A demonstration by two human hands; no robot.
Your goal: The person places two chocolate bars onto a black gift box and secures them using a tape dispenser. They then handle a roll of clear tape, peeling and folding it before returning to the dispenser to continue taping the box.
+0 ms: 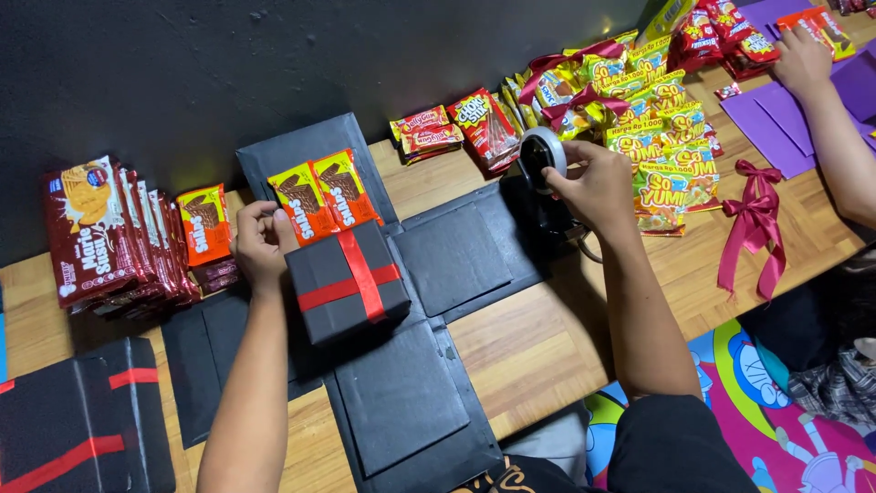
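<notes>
Right hand (598,187) covers the tape dispenser's (546,173) near side. Another person's arm (835,137) is cut off at the table's right edge.

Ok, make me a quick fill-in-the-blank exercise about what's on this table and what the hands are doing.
1. The left hand rests against a small black box crossed by a ____ ribbon.
2. The right hand grips a roll of ____ on a black dispenser.
3. Two snack packets lie on a black card panel just ____ the box.
4. The dark red bow lies on the ____ table.

Missing words: red; tape; behind; wooden
</notes>
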